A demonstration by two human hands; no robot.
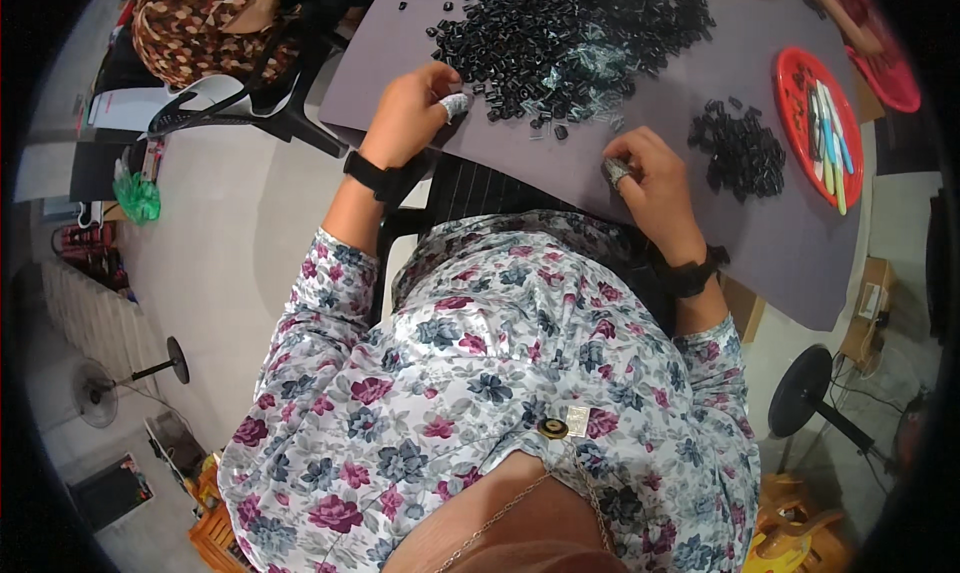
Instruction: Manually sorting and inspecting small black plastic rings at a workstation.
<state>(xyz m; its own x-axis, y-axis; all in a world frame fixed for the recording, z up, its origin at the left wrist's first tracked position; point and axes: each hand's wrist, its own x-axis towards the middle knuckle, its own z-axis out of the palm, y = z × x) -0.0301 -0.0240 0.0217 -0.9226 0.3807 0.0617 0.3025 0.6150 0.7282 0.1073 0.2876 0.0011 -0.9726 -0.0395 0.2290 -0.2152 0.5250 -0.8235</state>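
Observation:
My left hand (408, 115) is at the table edge beside a big heap of small black pieces (540, 33), its fingers curled toward the thumb. Pale wrapping covers that thumb; whatever lies between the fingertips is hidden. My right hand (652, 181) rests over the near edge of the table, fingers bent and closed against a thumb wrapped in grey; I cannot make out anything in it. Small clear pieces (590, 65) are mixed into the near part of the heap. To the right of my right hand sits a smaller pile of black pieces (738, 151).
A red oval tray (787, 68) at the right holds slim tools (828, 133) with blue, green and white handles. The grey table (790, 258) curves toward me. Another person (205, 33) sits at the far left; a person's arm (845, 18) reaches in at the far right.

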